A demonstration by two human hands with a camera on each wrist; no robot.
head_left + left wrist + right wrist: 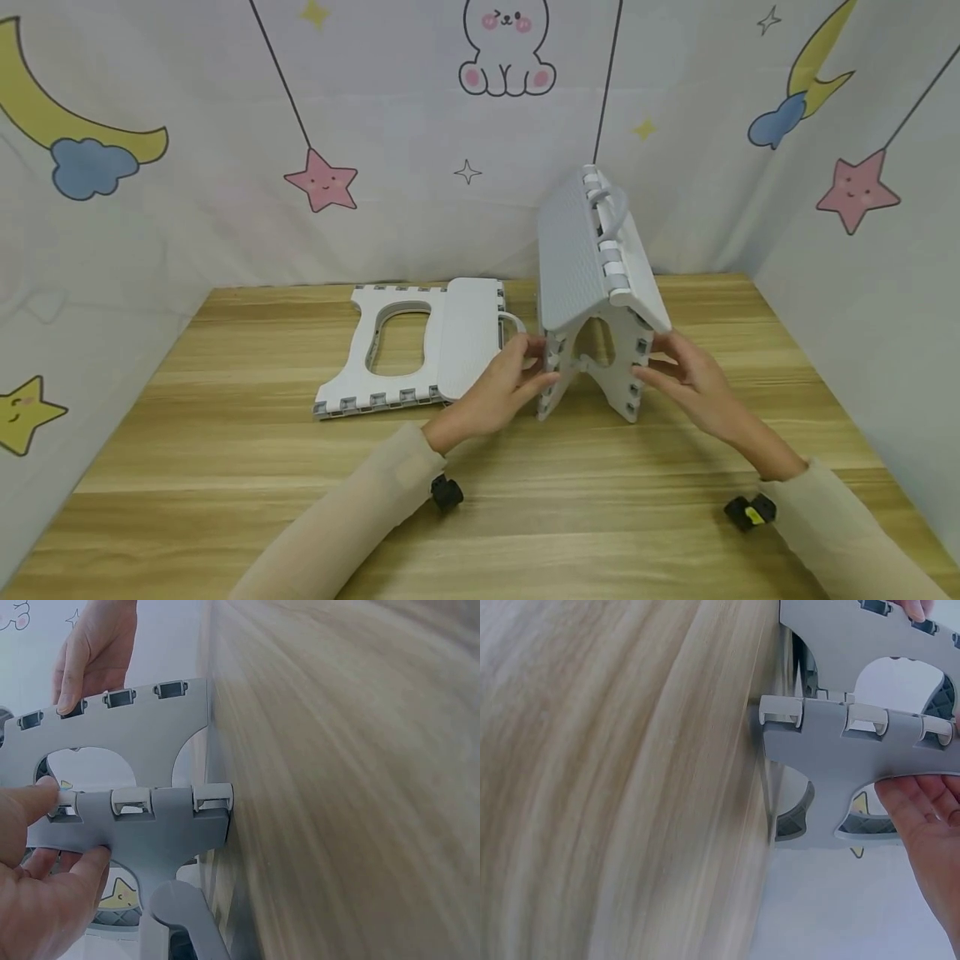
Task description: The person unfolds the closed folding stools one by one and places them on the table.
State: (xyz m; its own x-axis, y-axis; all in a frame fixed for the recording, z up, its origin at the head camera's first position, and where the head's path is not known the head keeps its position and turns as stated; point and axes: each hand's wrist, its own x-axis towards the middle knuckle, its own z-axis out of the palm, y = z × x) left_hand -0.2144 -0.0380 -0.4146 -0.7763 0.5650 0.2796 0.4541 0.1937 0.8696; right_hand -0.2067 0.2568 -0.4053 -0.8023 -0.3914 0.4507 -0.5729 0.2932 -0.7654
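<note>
A white and grey folding step stool [577,250] stands partly unfolded on the table, its two seat halves tilted like a roof. My left hand [498,387] grips the edge of its left leg panel, thumb on one side and fingers on the other in the left wrist view. On the opposite side, my right hand [693,383] holds the right leg panel [832,754] by its edge, with fingers reaching into the side opening in the right wrist view. A second folding step stool [468,333] lies folded flat to the left, partly behind my left hand.
The wood-grain table [300,500] spreads in front of and around both stools. A white curtain [405,225] printed with stars and moons hangs close behind them, with more printed fabric at the left and right sides.
</note>
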